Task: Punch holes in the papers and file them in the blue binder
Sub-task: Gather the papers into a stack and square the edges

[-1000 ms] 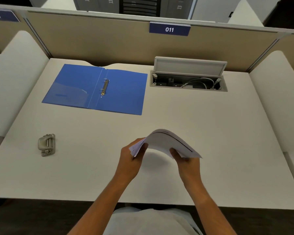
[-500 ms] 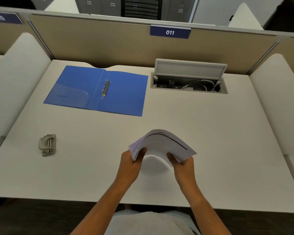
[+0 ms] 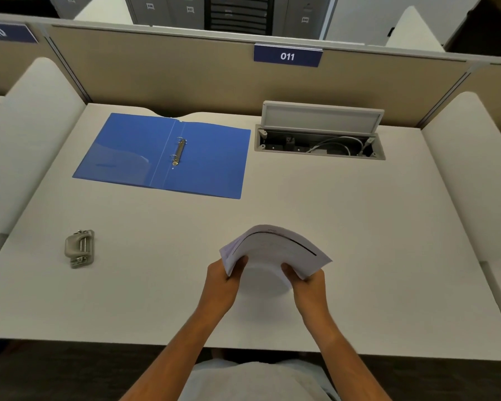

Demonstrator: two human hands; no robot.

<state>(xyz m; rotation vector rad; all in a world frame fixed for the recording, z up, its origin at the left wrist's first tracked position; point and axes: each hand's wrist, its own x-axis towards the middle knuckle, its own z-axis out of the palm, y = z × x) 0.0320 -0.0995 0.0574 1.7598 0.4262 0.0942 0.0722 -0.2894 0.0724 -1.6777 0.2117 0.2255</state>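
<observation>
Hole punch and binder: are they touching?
Apart. The head view shows bare desk between the hole punch and the binder.

The scene is evenly and brightly lit from above. A soft, faint shadow is cast on the desk (image 3: 330, 227) beneath the papers (image 3: 275, 250). Mild glare is seen on the binder (image 3: 209, 163)'s left cover. Straight edges are bowed near the frame borders, and far cabinets are slightly blurred.

The binder (image 3: 162, 157) is plain blue with silver metal rings (image 3: 178, 150). The papers (image 3: 275, 250) are white, marked with one dark curved line, and the hole punch (image 3: 80, 248) is grey. The bench (image 3: 330, 212) is off-white; the partition label (image 3: 287, 55) is navy with white digits "011".
</observation>
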